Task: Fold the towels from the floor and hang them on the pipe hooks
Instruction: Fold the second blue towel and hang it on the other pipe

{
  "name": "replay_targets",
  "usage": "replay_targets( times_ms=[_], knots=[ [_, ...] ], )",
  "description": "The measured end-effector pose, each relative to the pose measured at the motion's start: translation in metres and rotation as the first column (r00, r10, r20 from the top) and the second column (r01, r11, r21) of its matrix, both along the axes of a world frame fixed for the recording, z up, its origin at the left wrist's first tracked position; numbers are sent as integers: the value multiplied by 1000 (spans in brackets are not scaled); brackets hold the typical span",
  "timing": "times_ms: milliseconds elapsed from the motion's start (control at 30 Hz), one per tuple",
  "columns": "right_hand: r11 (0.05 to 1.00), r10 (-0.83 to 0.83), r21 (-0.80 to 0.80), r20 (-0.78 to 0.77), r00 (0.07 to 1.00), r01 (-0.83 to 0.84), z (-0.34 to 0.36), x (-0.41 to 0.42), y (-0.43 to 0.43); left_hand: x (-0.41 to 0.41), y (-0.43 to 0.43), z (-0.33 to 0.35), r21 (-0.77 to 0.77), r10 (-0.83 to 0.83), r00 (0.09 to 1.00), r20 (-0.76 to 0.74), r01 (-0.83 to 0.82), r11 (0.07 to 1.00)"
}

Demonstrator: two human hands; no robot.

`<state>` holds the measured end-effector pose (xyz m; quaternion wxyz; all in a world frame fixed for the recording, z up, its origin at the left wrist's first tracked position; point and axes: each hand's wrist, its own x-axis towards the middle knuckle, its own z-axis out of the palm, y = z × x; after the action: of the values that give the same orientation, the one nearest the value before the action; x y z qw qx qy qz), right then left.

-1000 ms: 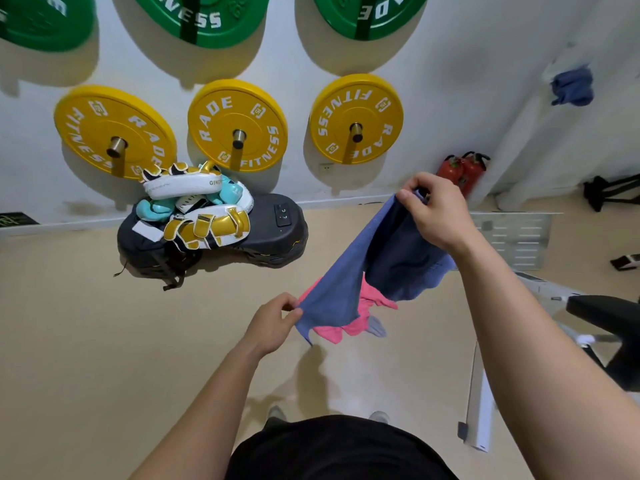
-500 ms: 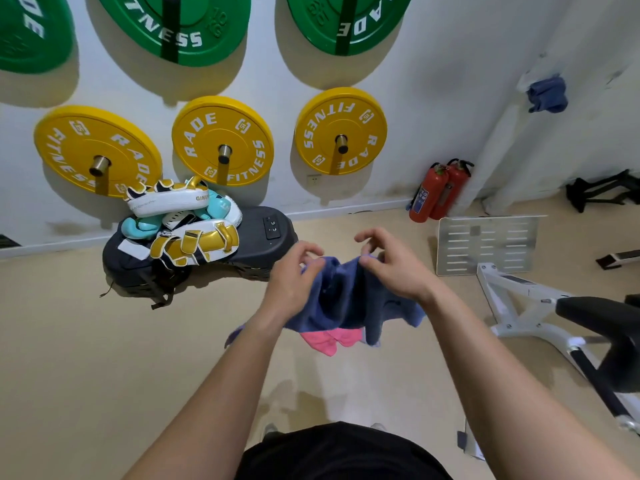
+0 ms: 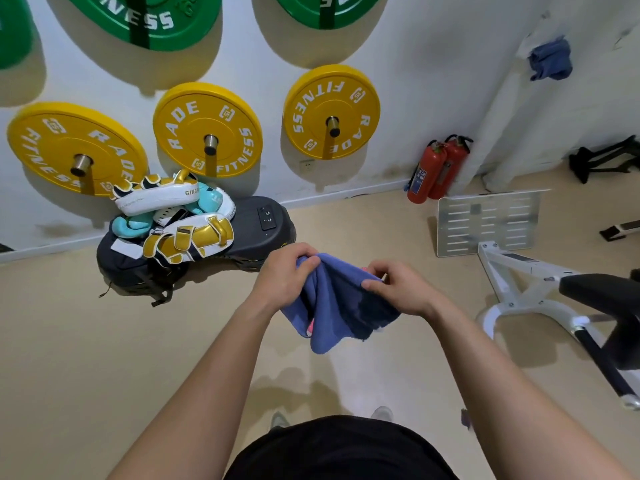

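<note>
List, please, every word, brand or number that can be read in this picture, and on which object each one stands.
"RADE FITNESS": on each of the three yellow weight plates, left, middle and right.
"NESS", cut off by the frame: green plate.
"GING", partly hidden: white and gold pad.
Fire extinguisher label: too blurred to read.
</note>
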<state>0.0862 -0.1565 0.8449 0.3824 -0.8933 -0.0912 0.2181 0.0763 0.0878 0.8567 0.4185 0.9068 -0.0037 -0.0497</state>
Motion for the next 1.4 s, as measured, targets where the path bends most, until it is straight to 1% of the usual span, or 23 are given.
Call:
replay_targets(
  times_ms=[67, 133, 233, 300, 333, 433, 533, 567, 600, 667, 700, 767, 833, 900, 1000, 1100, 1167, 1233, 1333, 1400],
  knots=[
    [999, -6, -53, -25, 1000, 4, -8, 1, -7, 2, 5, -2, 3, 11, 1000, -23, -11, 1000],
    [993, -27, -114, -4, 1000, 27, -13, 3, -11, 4, 7, -3, 4, 16, 999, -44, -15, 1000],
    [973, -158, -156, 90, 983, 171, -17, 6, -17, 7, 11, -5, -4, 26, 995, -94, -26, 1000],
    [953, -248, -146, 133, 960, 266, -16, 9, -18, 9, 15, -9, 31, 23, 990, -136, -19, 999],
    [951, -261, -134, 140, 955, 279, -15, 10, -17, 9, 17, -11, 43, 20, 987, -159, -13, 999],
    [977, -186, -79, 137, 973, 198, -10, 9, -4, 5, 16, -14, -49, -31, 979, -203, 22, 999],
    [981, -194, 47, 114, 974, 190, -2, 5, 16, -1, 0, -15, -114, -104, 971, -215, 81, 990],
    [984, -171, 62, 111, 979, 165, -1, 6, 23, -3, -6, -15, -126, -127, 971, -204, 102, 987],
    [995, -98, 43, 108, 989, 94, -1, 6, 28, -4, -11, -16, -131, -144, 970, -197, 120, 984],
    [996, 40, -84, 114, 993, -30, -1, 8, 34, -6, -19, -14, -133, -172, 969, -174, 150, 980],
    [990, 63, -130, 115, 991, -48, -1, 8, 36, -7, -22, -12, -137, -180, 971, -159, 159, 978],
    [986, 24, -164, 124, 992, -4, -2, 11, 34, -8, -24, -11, -171, -157, 976, -148, 131, 977],
    [986, -14, -160, 134, 991, 36, -4, 12, 29, -9, -23, -11, -191, -61, 987, -148, 32, 981],
    [988, -46, -138, 129, 991, 64, -7, 12, 25, -9, -18, -15, -170, 43, 989, -143, -67, 983],
    [991, -112, -63, 100, 989, 118, -7, 10, 22, -12, -12, -20, -155, 154, 977, -149, -177, 972],
    [987, -158, 38, 52, 986, 156, -7, 7, 23, -14, -8, -24, -181, 218, 966, -138, -241, 954],
    [971, -186, 148, -31, 982, 189, -4, 4, 24, -14, -9, -24, -218, 236, 962, -137, -262, 940],
    [960, -167, 212, -94, 981, 184, -2, 2, 23, -14, -11, -22, -226, 245, 962, -123, -267, 937],
    [948, -66, 295, -194, 979, 123, 2, -2, 25, -13, -16, -19, -215, 258, 961, -99, -274, 937],
    [934, -32, 341, -226, 973, 110, 4, -3, 26, -13, -18, -19, -215, 264, 961, -88, -277, 936]
  ],
)
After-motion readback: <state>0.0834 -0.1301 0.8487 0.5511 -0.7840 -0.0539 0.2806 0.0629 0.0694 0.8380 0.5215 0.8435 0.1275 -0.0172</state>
